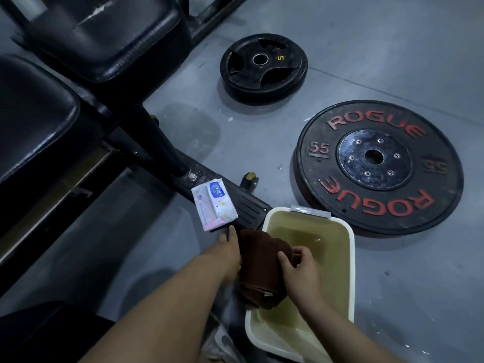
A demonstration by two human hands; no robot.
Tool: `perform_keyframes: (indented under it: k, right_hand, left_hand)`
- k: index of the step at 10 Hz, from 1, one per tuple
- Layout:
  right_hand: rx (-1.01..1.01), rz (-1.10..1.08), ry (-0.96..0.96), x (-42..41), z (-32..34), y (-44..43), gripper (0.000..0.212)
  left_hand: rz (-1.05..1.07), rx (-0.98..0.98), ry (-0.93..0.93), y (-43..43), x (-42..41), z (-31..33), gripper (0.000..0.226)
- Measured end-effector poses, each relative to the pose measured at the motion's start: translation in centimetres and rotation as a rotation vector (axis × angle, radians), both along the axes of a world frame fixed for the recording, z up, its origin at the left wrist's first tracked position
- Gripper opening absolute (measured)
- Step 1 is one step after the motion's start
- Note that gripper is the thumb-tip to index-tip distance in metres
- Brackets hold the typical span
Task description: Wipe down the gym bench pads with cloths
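Observation:
A dark brown cloth point(260, 265) is bunched over the left rim of a white basin point(349, 260) holding murky water. My left hand point(227, 254) grips the cloth's left side, and my right hand point(300, 263) grips its right side above the water. Two black bench pads lie at the upper left: the near pad point(31, 119) and the far pad point(104, 35). The black bench frame point(162, 150) runs diagonally down toward the basin.
A pack of tissues point(213, 204) rests on the bench foot. A large black 55 lb plate with red letters point(377, 163) and a small black weight plate point(263, 65) lie on the grey floor to the right. A small wheel point(248, 179) sits by the frame.

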State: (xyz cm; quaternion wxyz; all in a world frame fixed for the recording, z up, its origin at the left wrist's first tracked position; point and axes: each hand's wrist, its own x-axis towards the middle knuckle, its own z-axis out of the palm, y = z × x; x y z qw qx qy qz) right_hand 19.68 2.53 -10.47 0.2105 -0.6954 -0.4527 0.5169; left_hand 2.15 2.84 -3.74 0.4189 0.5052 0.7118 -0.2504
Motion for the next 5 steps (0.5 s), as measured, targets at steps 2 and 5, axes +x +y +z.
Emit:
perform_keyframes:
  k: [2, 5]
  right_hand:
    - [-0.014, 0.102, -0.109, -1.7, -0.8, -0.1, 0.031]
    - [0.299, 0.265, -0.146, -0.7, 2.4, 0.1, 0.042]
  left_hand:
    - [-0.161, 0.0, 0.12, 0.4, -0.2, -0.4, 0.083]
    - [-0.282, 0.208, 0.229, 0.7, -0.1, 2.0, 0.075]
